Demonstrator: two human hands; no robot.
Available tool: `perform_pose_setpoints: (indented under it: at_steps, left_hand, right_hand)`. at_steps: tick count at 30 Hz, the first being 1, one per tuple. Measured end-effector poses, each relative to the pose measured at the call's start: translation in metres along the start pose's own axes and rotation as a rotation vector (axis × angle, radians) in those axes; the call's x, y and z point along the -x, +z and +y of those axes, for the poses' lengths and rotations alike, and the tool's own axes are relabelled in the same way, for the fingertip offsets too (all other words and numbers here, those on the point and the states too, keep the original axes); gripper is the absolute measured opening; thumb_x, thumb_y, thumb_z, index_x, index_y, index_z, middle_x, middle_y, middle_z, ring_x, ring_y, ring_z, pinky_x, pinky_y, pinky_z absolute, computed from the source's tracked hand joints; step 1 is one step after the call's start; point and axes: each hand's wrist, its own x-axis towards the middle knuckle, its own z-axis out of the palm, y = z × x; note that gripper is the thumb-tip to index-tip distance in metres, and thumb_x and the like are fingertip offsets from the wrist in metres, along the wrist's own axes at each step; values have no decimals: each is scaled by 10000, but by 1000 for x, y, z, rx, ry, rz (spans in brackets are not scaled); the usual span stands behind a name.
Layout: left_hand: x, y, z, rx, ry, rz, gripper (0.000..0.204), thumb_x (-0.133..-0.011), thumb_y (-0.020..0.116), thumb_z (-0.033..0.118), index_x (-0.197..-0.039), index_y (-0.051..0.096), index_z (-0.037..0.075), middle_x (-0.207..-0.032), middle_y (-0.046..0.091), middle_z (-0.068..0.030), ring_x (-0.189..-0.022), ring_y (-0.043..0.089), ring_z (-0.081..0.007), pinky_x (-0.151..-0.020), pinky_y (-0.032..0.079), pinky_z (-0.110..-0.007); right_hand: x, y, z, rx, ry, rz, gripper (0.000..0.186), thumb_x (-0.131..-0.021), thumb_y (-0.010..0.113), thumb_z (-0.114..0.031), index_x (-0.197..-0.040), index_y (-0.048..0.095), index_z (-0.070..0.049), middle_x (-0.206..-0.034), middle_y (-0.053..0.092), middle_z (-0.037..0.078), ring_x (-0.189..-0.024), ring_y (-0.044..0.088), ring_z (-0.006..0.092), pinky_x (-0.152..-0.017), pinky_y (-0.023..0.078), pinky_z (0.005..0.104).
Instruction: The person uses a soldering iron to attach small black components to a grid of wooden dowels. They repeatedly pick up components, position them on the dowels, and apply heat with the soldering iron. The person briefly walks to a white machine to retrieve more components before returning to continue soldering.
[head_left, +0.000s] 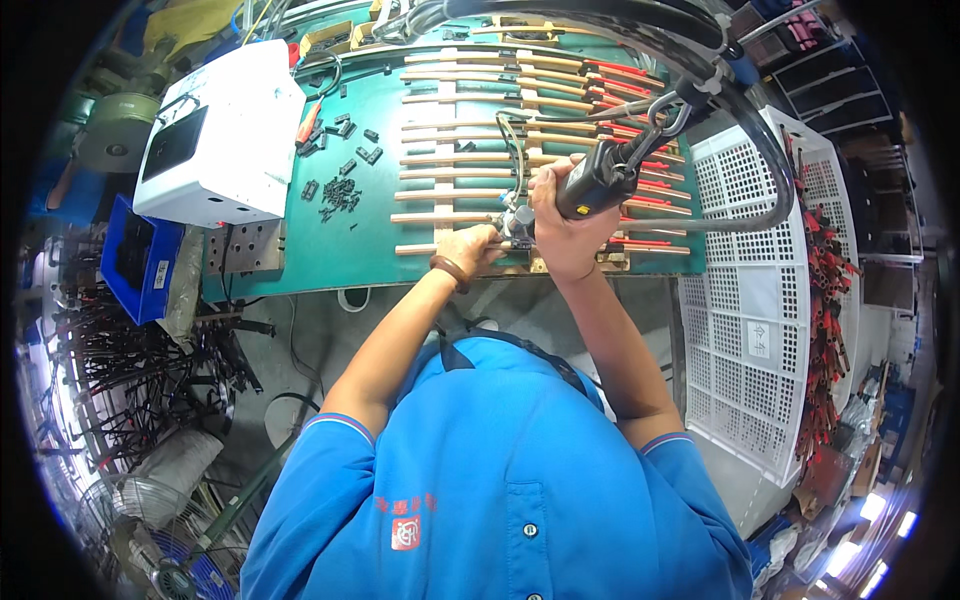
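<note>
My right hand is wrapped round a black power screwdriver that hangs from a cable. The tool slants down to the left, its metal front end over the near rows of sticks. Just left of that end is my left hand, fingers pinched together by a stick and small dark parts; what they hold is hidden. Thin light-wood sticks with red and black right ends lie side by side across wooden strips on the green table.
Loose small black parts lie left of the sticks, beside a white machine. A blue bin stands at the table's left. Right of the table is a white perforated crate with red and black pieces. Thick black hoses arch overhead.
</note>
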Motion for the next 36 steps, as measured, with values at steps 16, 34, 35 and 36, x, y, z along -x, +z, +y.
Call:
perform_pose_setpoints:
  at_steps: [16, 34, 35, 36]
  left_hand:
    - [-1, -3, 0, 79, 14, -12, 233, -768, 699, 277, -936, 655, 122, -897, 682, -88, -840, 652, -275, -733, 511, -384]
    - [-3, 19, -17, 224, 124, 90, 219, -758, 731, 215, -900, 633, 80, -847, 681, -87, -782, 662, -239, -685, 522, -336]
    - [-5, 17, -15, 197, 152, 111, 216, -749, 740, 200, -900, 637, 84, -832, 685, -77, -763, 669, -217, -667, 527, -322]
    - [-5, 15, -14, 166, 178, 128, 216, -739, 749, 184, -899, 642, 88, -818, 690, -67, -743, 675, -195, -650, 532, -307]
  right_hand:
    - [-3, 6, -4, -26, -6, -10, 293, -745, 689, 8, -962, 492, 15, -749, 620, 57, -618, 576, 75, -579, 487, 231]
    - [-39, -7, -17, 80, 89, -26, 246, -786, 603, 69, -991, 492, -6, -805, 604, 48, -688, 605, 106, -617, 509, 237]
    - [-52, -14, -14, 119, 77, -5, 245, -789, 601, 69, -1003, 506, -3, -832, 610, 57, -676, 609, 113, -602, 522, 242]
    - [-63, -19, -24, 141, 97, 6, 246, -790, 607, 61, -1012, 515, 9, -860, 619, 68, -671, 615, 124, -590, 540, 244]
